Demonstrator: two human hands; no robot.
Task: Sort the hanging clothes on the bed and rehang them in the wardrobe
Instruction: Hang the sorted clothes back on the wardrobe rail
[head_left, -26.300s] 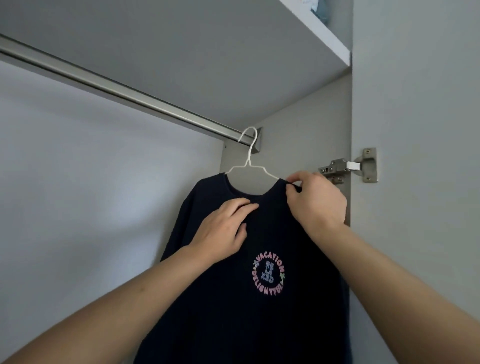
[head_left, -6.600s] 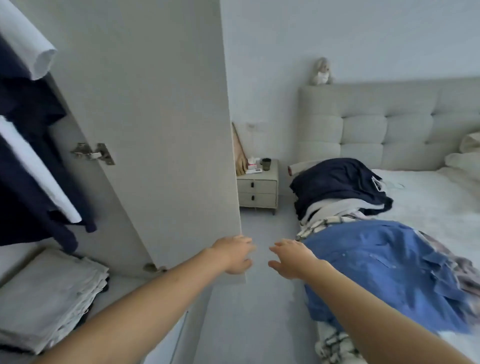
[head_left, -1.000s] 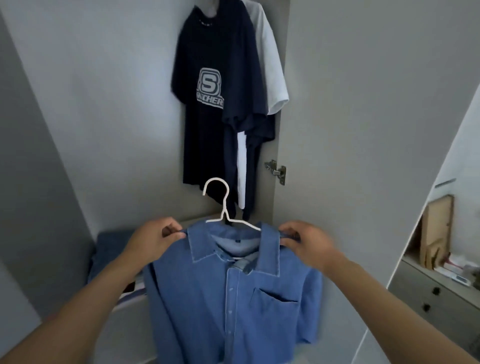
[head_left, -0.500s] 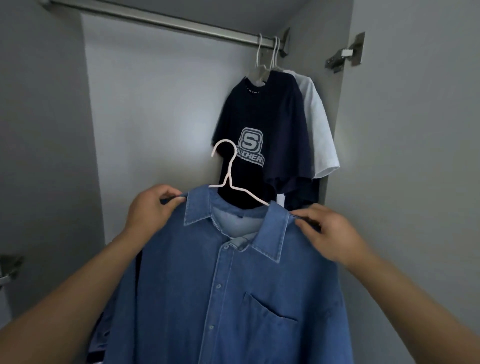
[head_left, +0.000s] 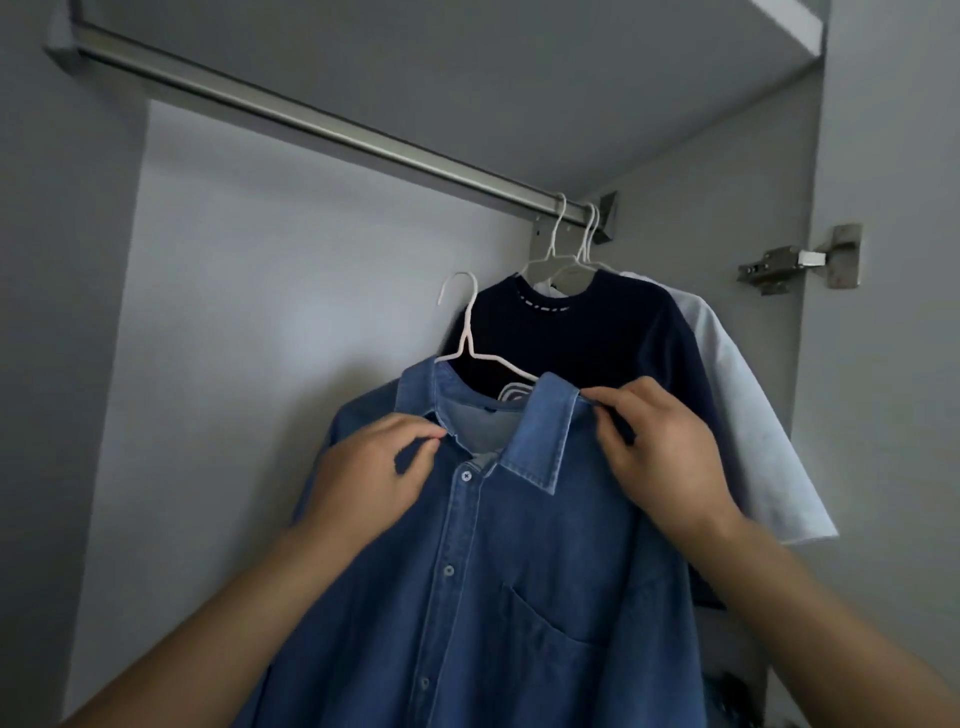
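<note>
The single head-worn camera looked forward and upward, close inside the grey wardrobe, toward its brushed-metal hanging rail (head_left: 332, 122).

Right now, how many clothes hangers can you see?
3. One white hanger carries the denim shirt held below the rail, not yet hooked. Two more hang at the rail's right end with T-shirts. Others may hide behind them.

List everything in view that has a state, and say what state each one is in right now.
denim shirt: on a white hanger, buttoned, not yet on the rail
white hanger: hook free, below the rail
left hand: pinching the collar
right hand: gripping the shoulder
navy T-shirt: hung on the rail
white T-shirt: hung behind it
wardrobe door: open
</note>
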